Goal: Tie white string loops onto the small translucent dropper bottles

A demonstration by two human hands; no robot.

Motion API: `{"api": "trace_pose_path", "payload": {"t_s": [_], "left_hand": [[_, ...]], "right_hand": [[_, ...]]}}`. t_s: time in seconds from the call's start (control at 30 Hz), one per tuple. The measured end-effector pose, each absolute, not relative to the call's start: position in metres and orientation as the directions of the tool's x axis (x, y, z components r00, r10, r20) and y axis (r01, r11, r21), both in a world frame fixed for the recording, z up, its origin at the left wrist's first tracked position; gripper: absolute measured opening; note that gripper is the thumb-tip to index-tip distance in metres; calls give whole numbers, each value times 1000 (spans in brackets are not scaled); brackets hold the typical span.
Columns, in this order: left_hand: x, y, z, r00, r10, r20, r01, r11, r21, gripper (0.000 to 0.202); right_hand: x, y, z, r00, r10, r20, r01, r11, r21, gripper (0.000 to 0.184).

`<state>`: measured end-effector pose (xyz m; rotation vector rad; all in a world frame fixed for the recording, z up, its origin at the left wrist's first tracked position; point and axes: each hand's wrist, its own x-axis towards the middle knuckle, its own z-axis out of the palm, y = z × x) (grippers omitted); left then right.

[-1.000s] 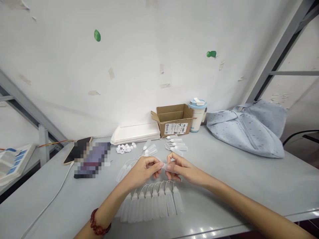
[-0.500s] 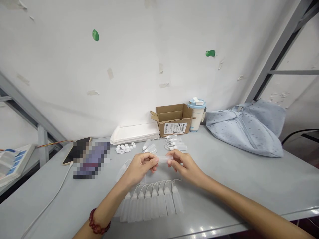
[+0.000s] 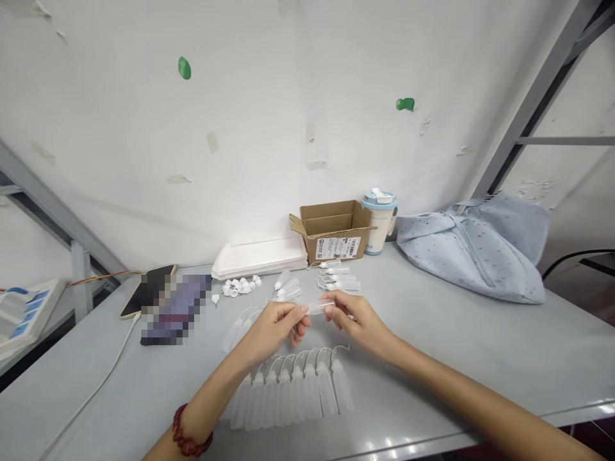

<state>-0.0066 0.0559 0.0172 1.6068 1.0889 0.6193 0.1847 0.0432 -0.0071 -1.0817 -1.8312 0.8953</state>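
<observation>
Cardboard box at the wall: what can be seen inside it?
Part of the back side shows inside the cardboard box. The front side covers the bottom; any contents there cannot be seen.

Bright diffuse light, glare spots on table, pixelated patch, wide-angle stretching.

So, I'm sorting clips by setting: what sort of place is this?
Probably a workbench in a small workshop: translucent bottles lie in a row on the grey table, with a cluster of small white caps and an open cardboard box farther back.
</observation>
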Motion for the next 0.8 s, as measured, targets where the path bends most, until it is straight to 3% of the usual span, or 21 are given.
{"api": "trace_pose_path", "payload": {"t_s": [0.13,0.33,0.47,0.6,0.7,0.8], "left_hand": [[-7,52,22,475,879,-47,376,-154,914,38],[-2,47,25,441,886,143,515,-380,768,35],[-3,50,23,425,902,74,425,-271,864,38],[-6,54,22,419,907,-51,371,-120,921,47],[-5,53,21,416,907,-67,399,-116,910,48],[-3,50,20,422,905,-53,431,-149,890,48]], "right_hand": [[187,44,-7,-320,873,369,425,480,-767,22],[188,48,-7,-333,908,253,400,379,-834,35],[185,45,-8,-325,914,245,357,358,-863,36],[183,41,-10,-330,888,319,449,445,-775,26],[184,40,-12,-357,854,378,527,518,-673,25],[184,41,-13,-362,853,376,549,521,-654,29]]}}
